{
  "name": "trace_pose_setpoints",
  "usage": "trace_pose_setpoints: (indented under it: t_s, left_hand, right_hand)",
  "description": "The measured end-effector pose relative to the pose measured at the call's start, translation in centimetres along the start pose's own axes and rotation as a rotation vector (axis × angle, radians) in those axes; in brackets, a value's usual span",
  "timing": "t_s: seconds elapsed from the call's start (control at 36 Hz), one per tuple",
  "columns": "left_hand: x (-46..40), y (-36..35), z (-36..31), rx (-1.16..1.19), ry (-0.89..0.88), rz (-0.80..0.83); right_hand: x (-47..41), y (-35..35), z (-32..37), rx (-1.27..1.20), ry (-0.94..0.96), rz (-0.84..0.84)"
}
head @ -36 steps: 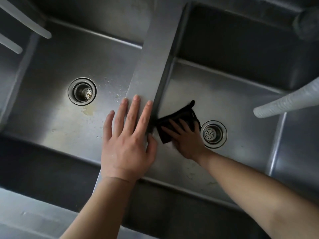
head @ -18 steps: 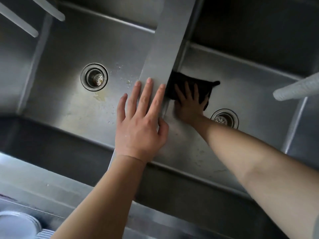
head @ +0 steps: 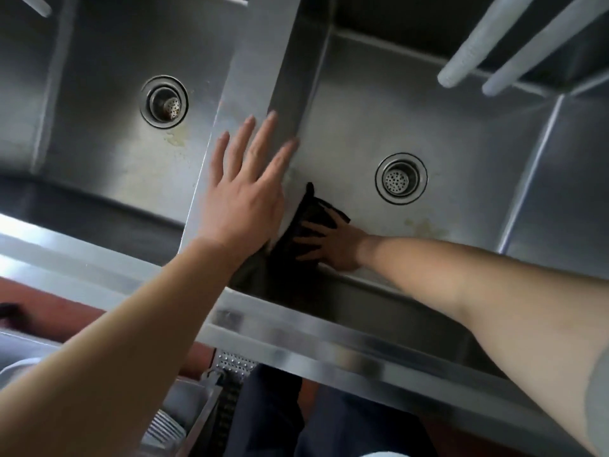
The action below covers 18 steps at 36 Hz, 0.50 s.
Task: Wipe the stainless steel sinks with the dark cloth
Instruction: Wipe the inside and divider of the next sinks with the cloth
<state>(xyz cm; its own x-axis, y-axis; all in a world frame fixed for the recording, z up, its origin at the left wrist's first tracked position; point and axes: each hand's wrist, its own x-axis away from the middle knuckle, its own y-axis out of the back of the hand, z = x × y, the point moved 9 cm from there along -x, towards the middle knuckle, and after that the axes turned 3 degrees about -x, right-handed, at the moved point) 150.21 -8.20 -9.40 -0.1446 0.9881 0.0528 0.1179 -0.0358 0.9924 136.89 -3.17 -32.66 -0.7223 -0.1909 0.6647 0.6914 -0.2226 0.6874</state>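
Two stainless steel sinks lie side by side, parted by a flat steel divider [head: 257,70]. My left hand [head: 244,192] rests flat on the divider with its fingers spread and straight. Down in the right sink [head: 461,133], my right hand [head: 333,245] presses the dark cloth [head: 306,219] onto the floor at the near left corner, fingers spread over it. The cloth's lower part is lost in shadow against the front wall. The right sink's round drain strainer [head: 401,178] sits just beyond the cloth. The left sink [head: 99,143] has its own drain [head: 164,102].
Pale ribbed hoses [head: 478,47] hang over the right sink's far corner, and one hose tip [head: 36,4] shows at the top left. A yellowish stain [head: 425,225] marks the right sink's floor. The steel front rim [head: 296,331] runs across; below it are dishes [head: 164,427] and dark trousers.
My right hand has dragged the cloth back from the far side beside the divider to the near left corner of the right sink. The view has tilted down, showing the front rim.
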Motion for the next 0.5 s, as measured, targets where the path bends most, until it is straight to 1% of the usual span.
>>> trace_pose_setpoints:
  t_s: [0.06,0.11,0.17,0.22,0.25,0.28,0.31,0.33,0.36,0.39,0.44,0.5]
  left_hand:
    - [1.9,-0.1,-2.0,0.045,-0.067,-0.044]
    - [3.3,-1.2,-3.5,0.073,-0.105,-0.008]
    - [4.0,-3.1,-4.7,0.085,-0.128,0.114]
    - [4.2,-5.4,-5.4,0.084,-0.113,0.263]
    - [4.1,-6.7,-5.8,0.077,-0.100,0.354]
    - [4.1,-8.1,-6.1,0.067,-0.085,0.451]
    - [3.9,-9.5,-6.3,0.052,-0.073,0.537]
    - [3.7,-11.1,-6.7,0.032,-0.081,0.615]
    - [3.6,-12.6,-7.1,0.005,-0.101,0.689]
    - [3.5,-14.0,-7.5,-0.019,-0.130,0.748]
    - [3.5,-16.7,-8.3,-0.064,-0.195,0.824]
    - [3.7,-18.8,-8.8,-0.118,-0.267,0.840]
  right_hand:
    - [1.0,-0.4,-0.7,0.062,0.035,0.052]
    - [2.3,-1.5,-1.3,0.090,0.038,0.113]
    - [4.0,-2.9,-1.6,0.084,0.026,0.178]
    - [5.5,-3.5,-1.6,0.067,-0.002,0.209]
    - [6.4,-3.5,-1.6,0.057,-0.025,0.201]
    - [7.1,-3.2,-1.5,0.025,-0.053,0.160]
    - [7.7,-2.4,-1.5,-0.057,-0.095,0.074]
    - [8.7,-1.5,-1.9,-0.191,-0.155,-0.038]
    - [9.9,-0.9,-2.2,-0.352,-0.222,-0.133]
    - [11.4,-0.7,-2.6,-0.512,-0.289,-0.195]
    - [14.8,-1.6,-3.3,-0.783,-0.442,-0.253]
    - [18.6,-3.6,-3.7,-0.948,-0.606,-0.263]
